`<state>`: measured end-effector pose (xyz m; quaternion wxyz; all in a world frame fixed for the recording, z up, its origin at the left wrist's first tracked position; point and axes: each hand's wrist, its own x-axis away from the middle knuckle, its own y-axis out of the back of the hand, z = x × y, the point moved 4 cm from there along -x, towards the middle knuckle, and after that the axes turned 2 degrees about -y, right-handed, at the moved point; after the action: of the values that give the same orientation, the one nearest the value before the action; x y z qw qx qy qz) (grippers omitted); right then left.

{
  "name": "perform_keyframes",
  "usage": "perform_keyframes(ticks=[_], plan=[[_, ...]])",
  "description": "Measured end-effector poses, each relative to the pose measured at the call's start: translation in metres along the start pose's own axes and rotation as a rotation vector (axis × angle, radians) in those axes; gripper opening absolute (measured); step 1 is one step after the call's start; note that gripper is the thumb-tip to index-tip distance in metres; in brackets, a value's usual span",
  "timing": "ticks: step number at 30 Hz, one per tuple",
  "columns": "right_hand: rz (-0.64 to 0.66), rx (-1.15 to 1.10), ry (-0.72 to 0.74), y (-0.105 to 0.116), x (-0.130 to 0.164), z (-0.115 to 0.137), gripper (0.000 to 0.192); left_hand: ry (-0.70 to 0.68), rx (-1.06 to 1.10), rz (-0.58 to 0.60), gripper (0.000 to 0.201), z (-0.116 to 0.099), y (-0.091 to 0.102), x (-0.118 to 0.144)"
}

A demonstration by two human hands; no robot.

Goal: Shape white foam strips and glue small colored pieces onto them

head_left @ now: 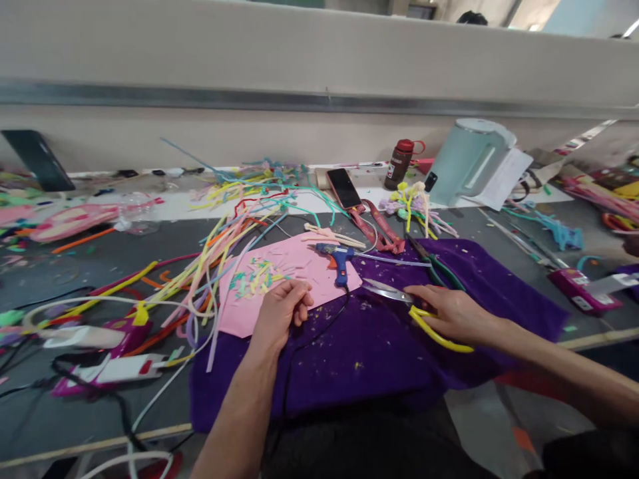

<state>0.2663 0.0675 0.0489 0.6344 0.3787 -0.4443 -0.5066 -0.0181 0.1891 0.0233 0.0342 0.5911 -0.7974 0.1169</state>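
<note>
My left hand [285, 307] is over the near edge of the pink sheet [237, 319], its fingers curled together. Whatever lies in them, if anything, is too small or hidden to make out. In my right hand [452, 313] is a pair of scissors [392, 291] with yellow handles, the blades pointing left above the purple cloth [349, 372]. A blue hot glue gun [341, 261] rests on the sheet's right side between my hands. Small green and yellow cut pieces [257, 278] are heaped on the sheet. Behind the scissors lie green-handled pliers [439, 266].
Fuzzy stems [200, 266] spread across the left of the table. Power strips [114, 369] with cables sit at the near left. Along the back are a phone [343, 188], a dark bottle [398, 164] and a pale blue kettle [464, 159]. Another strip [584, 291] lies right.
</note>
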Motion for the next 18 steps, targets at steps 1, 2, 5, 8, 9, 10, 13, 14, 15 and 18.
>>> perform_keyframes(ticks=[1,2,5,8,9,10,13,14,15,18], plan=[[0.004,0.023,0.011,0.0,0.002,-0.007,0.046,0.003,-0.008,0.004,0.02,0.0,0.0,0.0],[0.011,0.045,0.015,0.0,0.005,-0.014,0.046,0.004,-0.016,0.007,0.02,0.0,-0.001,0.0],[0.014,0.093,0.036,0.003,0.013,-0.027,0.05,0.004,-0.042,0.002,0.02,-0.001,-0.001,-0.001],[-0.006,0.05,0.049,0.009,0.022,-0.034,0.049,0.007,-0.063,-0.006,0.02,0.0,-0.002,-0.002],[-0.02,0.015,0.035,0.012,0.024,-0.036,0.048,0.01,-0.068,-0.006,0.02,0.0,-0.002,-0.002],[-0.044,-0.019,0.004,0.016,0.027,-0.041,0.048,0.013,-0.074,-0.005,0.02,0.001,-0.002,-0.002],[-0.198,-0.058,-0.212,0.028,0.031,-0.067,0.053,0.02,-0.091,-0.001,0.021,0.001,-0.003,-0.003],[-0.259,-0.038,-0.319,0.031,0.033,-0.081,0.055,0.021,-0.095,0.0,0.021,0.001,-0.003,-0.003],[-0.31,0.0,-0.428,0.034,0.035,-0.096,0.057,0.02,-0.098,0.004,0.022,0.001,-0.003,-0.004],[-0.344,0.197,-0.628,0.037,0.038,-0.141,0.059,0.015,-0.1,0.018,0.021,0.002,-0.003,-0.003]])
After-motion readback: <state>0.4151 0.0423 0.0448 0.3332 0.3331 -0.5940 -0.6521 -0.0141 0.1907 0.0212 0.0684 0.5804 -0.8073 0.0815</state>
